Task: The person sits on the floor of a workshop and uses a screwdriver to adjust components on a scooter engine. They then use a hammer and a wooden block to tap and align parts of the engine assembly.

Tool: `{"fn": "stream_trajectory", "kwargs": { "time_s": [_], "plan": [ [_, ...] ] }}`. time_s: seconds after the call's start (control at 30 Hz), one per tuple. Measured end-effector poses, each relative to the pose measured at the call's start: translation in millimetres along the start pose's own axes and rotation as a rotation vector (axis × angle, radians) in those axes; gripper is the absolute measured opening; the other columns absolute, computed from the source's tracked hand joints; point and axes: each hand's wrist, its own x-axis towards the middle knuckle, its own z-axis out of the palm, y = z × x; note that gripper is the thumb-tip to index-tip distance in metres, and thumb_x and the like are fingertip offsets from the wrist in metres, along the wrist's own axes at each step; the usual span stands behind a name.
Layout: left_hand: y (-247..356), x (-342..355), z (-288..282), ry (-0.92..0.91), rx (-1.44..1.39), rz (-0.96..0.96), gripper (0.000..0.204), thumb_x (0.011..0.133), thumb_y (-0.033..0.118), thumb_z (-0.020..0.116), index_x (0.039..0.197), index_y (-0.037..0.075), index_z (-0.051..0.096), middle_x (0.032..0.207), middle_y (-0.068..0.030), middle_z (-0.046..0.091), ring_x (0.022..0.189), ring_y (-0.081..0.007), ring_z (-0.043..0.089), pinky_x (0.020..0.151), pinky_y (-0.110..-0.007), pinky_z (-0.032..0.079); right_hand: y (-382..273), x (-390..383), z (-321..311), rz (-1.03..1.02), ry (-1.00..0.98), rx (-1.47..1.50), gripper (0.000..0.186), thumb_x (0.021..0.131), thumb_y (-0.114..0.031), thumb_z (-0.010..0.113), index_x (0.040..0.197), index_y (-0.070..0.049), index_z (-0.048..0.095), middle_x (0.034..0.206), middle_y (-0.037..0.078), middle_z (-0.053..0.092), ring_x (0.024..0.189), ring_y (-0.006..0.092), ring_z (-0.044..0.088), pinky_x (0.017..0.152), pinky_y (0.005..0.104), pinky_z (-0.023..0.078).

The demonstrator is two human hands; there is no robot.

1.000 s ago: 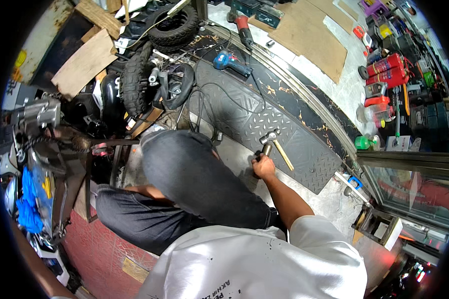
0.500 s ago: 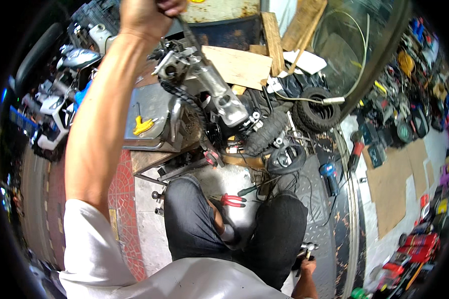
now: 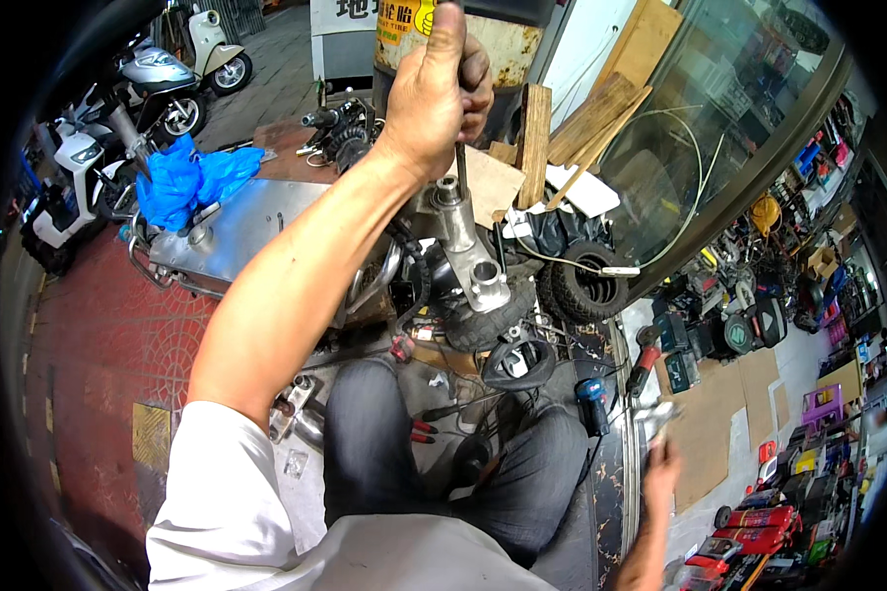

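A thin dark rod [image 3: 460, 160] stood nearly upright in the left grip [image 3: 436, 103], whose fingers were wrapped about it with the thumb pointing up. Its lower end met the silver metal arm [image 3: 455, 229] just below that grip; whether it sat inside or behind the round collar could not be told. The rod looked stiff, fairly light and perhaps slick if oily, best held around its middle, clear of both ends. The metal arm seemed heavy and rigid, safest taken by its thick body.

The right grip [image 3: 662, 471], low and well apart from the left one, was closed around a hammer [image 3: 657, 419], blurred but likely head-heavy, so best held by its handle.

Beyond and below the left grip lay stacked tyres [image 3: 586, 295]. To its left, a crumpled blue plastic bag [image 3: 179, 185] rested on a silver metal deck [image 3: 241, 236], its contents hidden. Just past the right grip, dark boxes [image 3: 678, 376] stood beside a red grinder [image 3: 647, 357]; what they held did not show.
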Motion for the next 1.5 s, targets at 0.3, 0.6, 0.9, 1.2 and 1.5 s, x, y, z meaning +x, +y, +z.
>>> {"fn": "stream_trajectory", "kwargs": {
  "time_s": [0.3, 0.6, 0.9, 1.2, 1.5],
  "plan": [
    [1.9, -5.8, -26.7, 0.065, -0.072, -0.001, 0.066, 0.097, 0.078, 0.039, 0.076, 0.016, 0.035, 0.059, 0.0042, 0.029, 0.047, -0.0061, 0.028, 0.040, -0.023, 0.021, -499.5, 170.6, -89.6, -0.962, -0.184, -0.183, 0.046, 0.102, -0.044, 0.064, 0.119, -0.001, 0.065, 0.083, -0.003, 0.053, 0.072, 0.0056, 0.045, 0.060, 0.0258, 0.034],
    [-0.2, 0.3, -9.5, 0.079, -0.145, -0.029, 0.065, 0.100, 0.074, 0.039, 0.074, 0.014, 0.038, 0.059, 0.0025, 0.036, 0.047, -0.0076, 0.032, 0.041, -0.024, 0.023, -704.7, 189.2, -62.0, -1.200, -0.180, -0.412, 0.049, 0.101, -0.047, 0.064, 0.126, -0.007, 0.073, 0.073, -0.003, 0.056, 0.062, 0.0062, 0.046, 0.053, 0.0290, 0.038],
    [-0.7, 0.6, -9.9, 0.070, -0.203, -0.032, 0.063, 0.101, 0.072, 0.042, 0.076, 0.014, 0.038, 0.063, 0.0034, 0.034, 0.050, -0.0063, 0.030, 0.042, -0.023, 0.023, -775.8, 201.9, -91.1, -1.055, -0.048, -0.097, 0.048, 0.099, -0.056, 0.063, 0.120, -0.015, 0.073, 0.067, -0.007, 0.050, 0.056, 0.0088, 0.041, 0.048, 0.0296, 0.035],
    [-13.8, 1.7, -28.4, 0.122, -0.160, 0.008, 0.064, 0.101, 0.073, 0.041, 0.075, 0.014, 0.039, 0.059, 0.0030, 0.032, 0.047, -0.0078, 0.031, 0.041, -0.025, 0.024, -707.8, 156.7, -56.8, -1.418, 0.074, -1.122, 0.027, 0.105, -0.026, 0.058, 0.117, -0.005, 0.071, 0.091, 0.018, 0.071, 0.081, 0.0302, 0.070, 0.075, 0.0424, 0.054],
    [0.7, 7.9, -28.6, 0.057, -0.120, -0.089, 0.065, 0.099, 0.076, 0.038, 0.077, 0.015, 0.038, 0.060, 0.0049, 0.030, 0.047, -0.0058, 0.029, 0.039, -0.022, 0.021, -624.9, 150.1, -79.7, -1.101, 0.499, -0.704, 0.026, 0.100, -0.023, 0.068, 0.122, -0.010, 0.073, 0.085, 0.010, 0.075, 0.071, 0.0186, 0.070, 0.063, 0.0358, 0.057]
  ]
}}
